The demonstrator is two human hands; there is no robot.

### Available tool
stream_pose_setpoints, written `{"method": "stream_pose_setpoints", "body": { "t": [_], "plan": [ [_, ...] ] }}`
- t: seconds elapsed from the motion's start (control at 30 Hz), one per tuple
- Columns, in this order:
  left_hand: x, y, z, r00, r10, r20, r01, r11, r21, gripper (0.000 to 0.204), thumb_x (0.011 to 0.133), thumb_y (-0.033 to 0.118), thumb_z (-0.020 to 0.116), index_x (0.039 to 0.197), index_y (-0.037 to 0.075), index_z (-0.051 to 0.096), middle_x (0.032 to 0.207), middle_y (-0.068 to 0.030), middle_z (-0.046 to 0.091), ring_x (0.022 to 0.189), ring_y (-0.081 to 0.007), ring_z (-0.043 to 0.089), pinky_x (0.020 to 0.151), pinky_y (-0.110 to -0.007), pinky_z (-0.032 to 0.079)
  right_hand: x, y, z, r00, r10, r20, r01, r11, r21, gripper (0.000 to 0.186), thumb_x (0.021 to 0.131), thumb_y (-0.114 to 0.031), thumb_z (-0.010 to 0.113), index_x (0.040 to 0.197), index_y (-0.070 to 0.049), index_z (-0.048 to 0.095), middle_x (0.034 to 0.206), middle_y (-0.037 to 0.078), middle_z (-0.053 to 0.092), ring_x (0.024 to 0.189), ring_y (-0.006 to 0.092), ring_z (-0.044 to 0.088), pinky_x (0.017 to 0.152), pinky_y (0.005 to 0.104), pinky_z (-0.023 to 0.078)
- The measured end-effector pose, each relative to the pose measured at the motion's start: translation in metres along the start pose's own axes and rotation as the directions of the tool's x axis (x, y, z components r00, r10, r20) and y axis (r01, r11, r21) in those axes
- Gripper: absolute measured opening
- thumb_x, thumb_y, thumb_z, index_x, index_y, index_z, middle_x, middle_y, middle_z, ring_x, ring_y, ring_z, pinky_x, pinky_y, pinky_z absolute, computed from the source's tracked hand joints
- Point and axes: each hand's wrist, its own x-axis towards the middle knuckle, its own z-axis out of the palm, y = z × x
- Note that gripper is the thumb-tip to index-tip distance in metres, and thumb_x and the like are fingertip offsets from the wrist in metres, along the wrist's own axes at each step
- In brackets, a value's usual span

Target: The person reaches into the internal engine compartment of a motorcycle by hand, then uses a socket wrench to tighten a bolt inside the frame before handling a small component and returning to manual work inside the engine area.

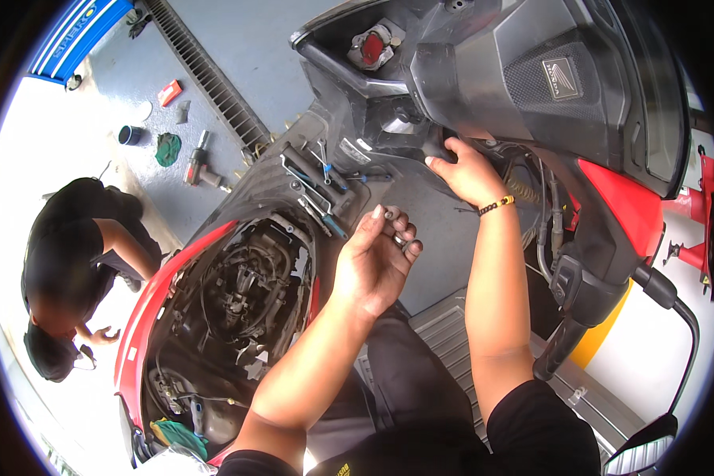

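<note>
You have before you a scooter with its front part, a big black front panel (504, 67), between 1 and 2 o'clock from the middle of the view. Your right hand (476, 176), at 2 o'clock, reaches to the lower edge of this panel. Its thumb is seen, spread away, but the fingertips go into the dark gap under the edge, so I cannot tell how far they are bent or whether they hold something. A beaded bracelet (497, 205) is on this wrist.

Your left hand (373, 268), near the middle, is turned palm up. Its fingers (414, 251) are half curled and the thumb is near the index tip; if some small piece is between them, I cannot tell. This hand is apart from the panel.

Between 10 and 11 o'clock from your left hand, some wrenches (297, 170) and a blue-handled screwdriver (331, 224) lie on the dark footboard (250, 190). At 8 o'clock is the uncovered engine bay (242, 278), beside a long red side panel (143, 325). At 10 o'clock, a red and grey power tool (194, 168) and a green cloth (167, 149) lie on the floor (160, 190). At 9 o'clock, another person (67, 238) in dark clothes crouches.
</note>
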Motion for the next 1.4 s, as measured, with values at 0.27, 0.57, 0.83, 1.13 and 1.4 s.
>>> {"method": "stream_pose_setpoints", "body": {
  "t": [0.27, 0.57, 0.83, 1.13, 1.4],
  "plan": [
    [-0.032, 0.004, -0.047, 0.962, 0.040, -0.270, -0.007, 0.992, 0.122, 0.017, 0.093, 0.028, 0.065, 0.098, 0.013, 0.060, 0.091, -0.0005, 0.058, 0.086, -0.0162, 0.054, 0.080, -0.033, 0.045, 0.015, 0.004, 0.028, 0.987, 0.102, -0.120, -0.082, 0.983, 0.165, 0.072, 0.083, -0.041, 0.072, 0.129, 0.012, 0.053, 0.129, 0.029, 0.059, 0.124, 0.0340, 0.057, 0.106, 0.0355, 0.041],
    [-0.075, -0.004, -0.098, 0.906, 0.014, -0.424, 0.041, 0.992, 0.122, 0.016, 0.093, 0.028, 0.066, 0.094, 0.012, 0.062, 0.086, 0.0012, 0.059, 0.082, -0.0144, 0.055, 0.077, -0.031, 0.045, 0.029, 0.003, 0.022, 0.990, 0.139, 0.030, -0.142, 0.971, 0.190, 0.058, 0.082, -0.046, 0.073, 0.098, 0.009, 0.065, 0.100, 0.025, 0.070, 0.097, 0.0309, 0.067, 0.087, 0.0403, 0.049],
    [-0.090, 0.012, -0.100, 0.915, 0.082, -0.394, -0.007, 0.982, 0.187, 0.013, 0.095, 0.024, 0.063, 0.098, 0.012, 0.061, 0.086, 0.0010, 0.060, 0.082, -0.0136, 0.057, 0.077, -0.031, 0.046, 0.009, -0.013, 0.023, 0.974, 0.078, -0.212, -0.113, 0.981, -0.156, 0.053, 0.079, -0.047, 0.073, 0.084, 0.006, 0.066, 0.086, 0.027, 0.068, 0.086, 0.0411, 0.066, 0.080, 0.0451, 0.051],
    [-0.110, 0.032, -0.105, 0.913, 0.118, -0.391, -0.105, 0.993, 0.053, 0.011, 0.094, 0.022, 0.066, 0.097, 0.012, 0.063, 0.090, -0.0010, 0.064, 0.084, -0.0158, 0.062, 0.079, -0.032, 0.050, -0.022, 0.011, 0.054, 0.630, -0.269, -0.728, 0.176, 0.963, -0.204, 0.018, 0.084, -0.020, 0.072, 0.090, -0.003, 0.069, 0.085, 0.013, 0.069, 0.078, 0.0275, 0.068, 0.072, 0.0381, 0.054],
    [-0.120, 0.042, -0.091, 0.956, 0.118, -0.269, -0.137, 0.989, -0.054, 0.014, 0.093, 0.014, 0.066, 0.105, 0.007, 0.066, 0.095, -0.0065, 0.069, 0.088, -0.0209, 0.068, 0.081, -0.036, 0.056, -0.097, -0.038, 0.081, 0.681, -0.344, -0.647, 0.646, 0.698, 0.309, 0.029, 0.084, 0.007, 0.069, 0.111, 0.001, 0.062, 0.093, 0.010, 0.067, 0.088, 0.0200, 0.066, 0.081, 0.0333, 0.054]
  ]
}}
